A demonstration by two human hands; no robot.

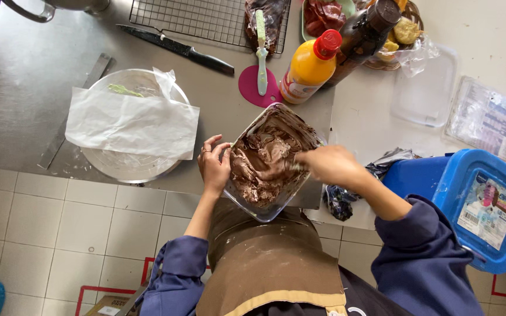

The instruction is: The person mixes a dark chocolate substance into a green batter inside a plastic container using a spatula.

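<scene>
One glass bowl (252,206), thick brown batter (263,164)

The bowl (270,161) of batter sits at the near edge of the steel counter (24,82), between the left hand (213,167) on its left wall and the right hand (329,165) reaching in from the right. Left of it lies a round pan (130,167) with a paper sheet (130,124) on top. Behind the bowl stand two bottles (311,67), a spatula (260,52) beside them; a knife (177,48) lies further left, before the wire rack (200,17). A lidded tub (469,205) sits far right
</scene>
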